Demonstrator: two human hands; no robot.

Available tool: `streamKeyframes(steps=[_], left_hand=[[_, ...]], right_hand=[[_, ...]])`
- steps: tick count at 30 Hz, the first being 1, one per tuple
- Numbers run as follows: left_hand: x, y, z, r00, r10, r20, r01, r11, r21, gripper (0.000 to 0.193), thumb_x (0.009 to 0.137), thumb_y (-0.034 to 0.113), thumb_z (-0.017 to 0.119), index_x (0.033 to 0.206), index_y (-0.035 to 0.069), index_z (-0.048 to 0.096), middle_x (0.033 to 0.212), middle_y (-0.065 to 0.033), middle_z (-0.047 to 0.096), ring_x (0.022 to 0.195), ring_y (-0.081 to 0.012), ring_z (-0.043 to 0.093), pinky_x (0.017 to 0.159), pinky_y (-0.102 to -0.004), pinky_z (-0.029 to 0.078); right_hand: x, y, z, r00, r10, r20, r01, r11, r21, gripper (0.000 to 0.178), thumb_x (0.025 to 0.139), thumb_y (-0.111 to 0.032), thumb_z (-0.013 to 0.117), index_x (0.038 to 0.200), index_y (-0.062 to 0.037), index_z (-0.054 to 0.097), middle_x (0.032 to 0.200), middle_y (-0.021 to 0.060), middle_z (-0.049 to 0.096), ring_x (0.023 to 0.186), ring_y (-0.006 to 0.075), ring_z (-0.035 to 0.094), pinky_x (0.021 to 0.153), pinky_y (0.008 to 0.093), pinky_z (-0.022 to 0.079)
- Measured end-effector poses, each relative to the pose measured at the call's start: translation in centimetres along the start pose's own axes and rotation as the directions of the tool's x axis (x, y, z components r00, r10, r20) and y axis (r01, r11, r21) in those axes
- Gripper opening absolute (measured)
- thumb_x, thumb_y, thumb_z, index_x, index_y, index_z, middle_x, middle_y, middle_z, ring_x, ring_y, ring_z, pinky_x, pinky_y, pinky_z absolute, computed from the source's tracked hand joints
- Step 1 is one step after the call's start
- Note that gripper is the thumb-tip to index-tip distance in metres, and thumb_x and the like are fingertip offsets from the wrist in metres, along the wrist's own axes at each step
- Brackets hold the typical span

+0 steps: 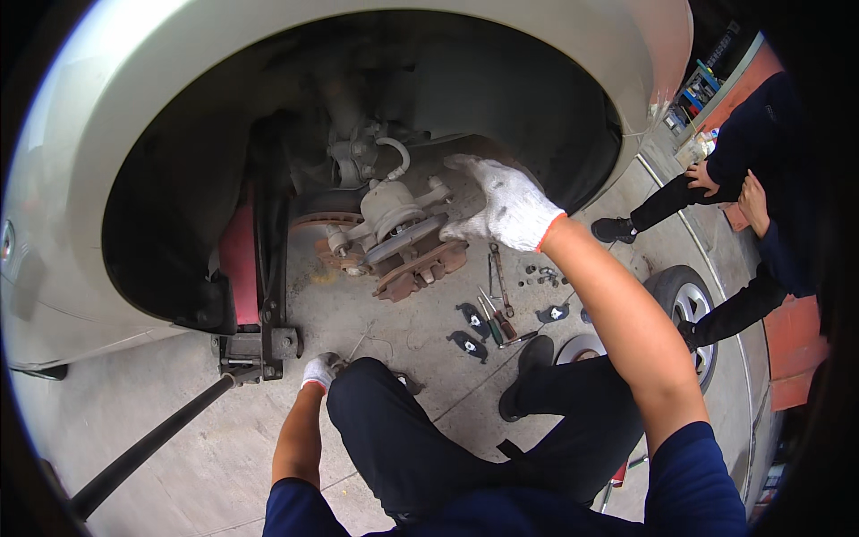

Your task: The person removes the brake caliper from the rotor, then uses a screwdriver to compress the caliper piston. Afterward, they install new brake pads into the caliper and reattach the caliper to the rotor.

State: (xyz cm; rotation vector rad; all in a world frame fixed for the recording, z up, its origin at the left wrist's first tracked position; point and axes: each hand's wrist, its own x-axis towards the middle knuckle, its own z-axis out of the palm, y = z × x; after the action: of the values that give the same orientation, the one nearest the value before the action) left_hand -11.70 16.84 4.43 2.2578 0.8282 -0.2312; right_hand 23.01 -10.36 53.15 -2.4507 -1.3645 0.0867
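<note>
My right hand (506, 204), in a white knit glove with an orange cuff, is raised beside the brake caliper (391, 208). Thumb and fingers are spread in a wide curve, and I see nothing between them. The caliper hangs in the wheel well, with a grey plate (407, 240) and a rusty bracket-like part (422, 272) in front of it. Low beside my left knee is my left hand (322, 369), also gloved. Its fingers look curled, partly hidden by the knee. A thin metal rod (361, 338) shows close to it; whether the hand holds it is unclear.
A floor jack (267, 345) with a long black handle (152, 443) stands left. Brake pads (469, 345), a wrench (502, 285), screwdrivers (490, 315) and several nuts (543, 272) lie on the concrete. At right are a removed wheel (684, 304) and another person (761, 192).
</note>
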Motion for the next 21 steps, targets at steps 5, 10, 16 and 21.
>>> streamKeyframes(steps=[5,10,16,21], left_hand=[[2.5,13.8,-14.7,0.831,0.033,-0.555,-0.381,0.760,-0.527,0.037,0.105,0.014,0.072,0.136,-0.005,0.067,0.123,-0.0176,0.078,0.110,-0.0224,0.073,0.101,-0.0352,0.057],[-7.4,35.9,-28.0,0.572,0.632,-0.522,-0.690,0.716,0.111,0.083,0.090,0.033,0.087,0.156,-0.002,0.051,0.147,-0.0288,0.063,0.135,-0.0358,0.065,0.116,-0.0406,0.050],[-6.6,41.0,-28.4,0.843,0.510,-0.170,-0.418,0.822,0.387,0.116,0.074,0.045,0.097,0.164,0.001,0.038,0.148,-0.0305,0.060,0.134,-0.0419,0.063,0.114,-0.0445,0.052],[-5.1,40.7,-26.3,0.803,0.543,-0.245,-0.458,0.825,0.330,0.120,0.069,0.046,0.100,0.162,-0.001,0.040,0.149,-0.0281,0.060,0.137,-0.0407,0.062,0.115,-0.0423,0.052]], right_hand=[[-1.0,1.6,1.2,0.995,0.092,-0.044,-0.087,0.991,0.099,0.105,0.074,-0.048,0.097,0.158,-0.0043,0.050,0.158,0.0235,0.056,0.146,0.0402,0.054,0.123,0.0458,0.044],[1.5,1.1,0.9,0.993,-0.081,0.089,0.081,0.997,0.001,0.099,0.075,-0.045,0.094,0.155,-0.0045,0.052,0.150,0.0243,0.061,0.142,0.0429,0.055,0.120,0.0485,0.047],[3.2,0.1,-0.2,0.958,-0.197,0.206,0.209,0.977,-0.038,0.089,0.076,-0.048,0.092,0.148,-0.0054,0.061,0.135,0.0220,0.071,0.130,0.0420,0.065,0.112,0.0498,0.052],[4.2,0.5,1.3,0.949,-0.248,0.196,0.248,0.968,0.024,0.087,0.073,-0.045,0.092,0.145,-0.0050,0.063,0.134,0.0203,0.071,0.130,0.0397,0.065,0.112,0.0483,0.052]])
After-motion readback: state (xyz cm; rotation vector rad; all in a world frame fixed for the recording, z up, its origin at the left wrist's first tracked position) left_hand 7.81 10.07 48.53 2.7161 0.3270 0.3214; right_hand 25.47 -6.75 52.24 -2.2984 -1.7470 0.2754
